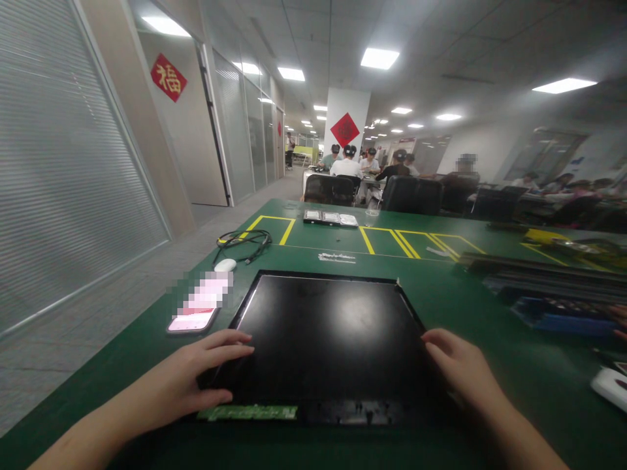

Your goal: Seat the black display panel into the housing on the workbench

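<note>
A dark flat display panel with a glossy black screen lies in front of me, its frame edge black. A green circuit strip runs along its near edge at the left. At the panel's left side is my left hand, fingers reaching over the edge and thumb lower down. On the opposite side my right hand grips the right edge, with its thumb and finger close together and the other fingers mostly hidden. What lies beneath the panel cannot be seen.
Left of the panel are a phone, a white mouse and a coiled black cable. Hard drives sit farther back on the green table. Dark strips and a blue part lie right. People sit beyond.
</note>
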